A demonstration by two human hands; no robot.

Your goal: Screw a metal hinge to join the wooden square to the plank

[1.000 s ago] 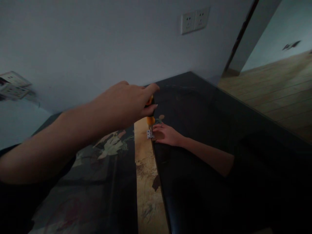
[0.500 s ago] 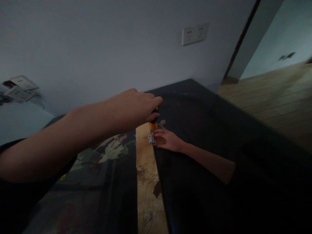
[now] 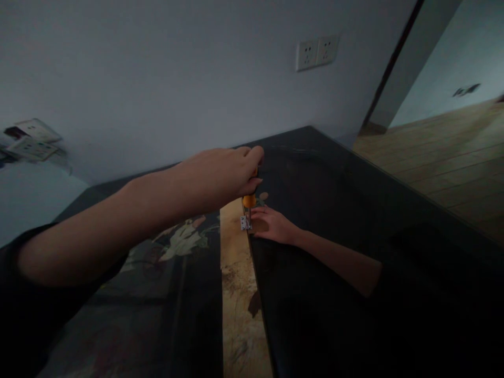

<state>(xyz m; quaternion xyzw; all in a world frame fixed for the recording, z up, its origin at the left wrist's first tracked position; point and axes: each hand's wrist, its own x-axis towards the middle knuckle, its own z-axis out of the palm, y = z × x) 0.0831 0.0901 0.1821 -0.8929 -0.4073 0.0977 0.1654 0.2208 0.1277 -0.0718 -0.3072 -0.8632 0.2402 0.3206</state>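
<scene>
My left hand (image 3: 232, 170) is wrapped round the yellow and black handle of a screwdriver (image 3: 249, 201), which stands upright with its shaft pointing down. The screwdriver's tip is at a small silver hinge (image 3: 243, 222). One leaf of the hinge lies on a long strip of bare wood (image 3: 240, 283). From the right, my right hand (image 3: 280, 227) curls its thumb and fingers round a small brown piece (image 3: 259, 226) beside the hinge. That piece is dim and partly covered by the fingers, and its exact kind cannot be made out.
The wood strip lies on a dark, glossy tabletop (image 3: 315, 184) with a flower pattern (image 3: 183, 241) at left. Behind it rises a pale wall with sockets (image 3: 317, 52). More sockets (image 3: 37, 139) hang at far left. Wooden floor (image 3: 441, 147) shows at right.
My left hand and the screwdriver have shifted slightly, and the grip on the handle has turned a little. My right hand stays in place. The whole view has moved a touch.
</scene>
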